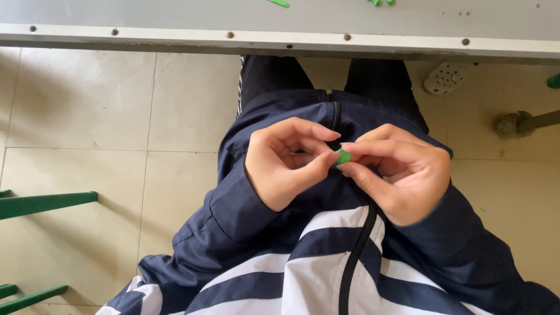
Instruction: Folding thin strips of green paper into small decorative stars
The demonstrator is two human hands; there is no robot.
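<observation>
A small green plastic piece [343,156] is pinched between the fingertips of both hands, held over my lap in front of my navy and white striped jacket [303,262]. My left hand [286,160] presses it with thumb and forefinger from the left. My right hand [396,172] grips it from the right, fingers curled around it. Most of the piece is hidden by the fingers.
A grey table edge with screws [233,36] runs across the top, with small green bits [280,3] on it. Green metal bars [41,204] stand at the left over the tiled floor. A perforated white shoe [445,77] lies under the table at the right.
</observation>
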